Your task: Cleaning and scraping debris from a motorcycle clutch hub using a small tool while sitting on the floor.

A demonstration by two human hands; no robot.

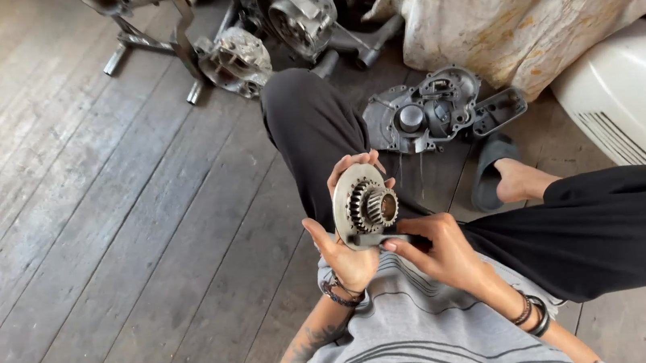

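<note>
My left hand holds a round metal disc with a toothed gear hub upright over my lap, fingers curled behind its rim. Just below the disc, my right hand pinches a small dark tool whose tip touches the disc's lower edge. I sit on a wooden floor in black trousers and a grey striped top, one leg stretched forward, the other out to the right.
A grey engine casing lies on the floor ahead, beside a dark sandal on my foot. More engine parts and a metal stand sit farther off. A stained white sack and a white body panel lie to the right.
</note>
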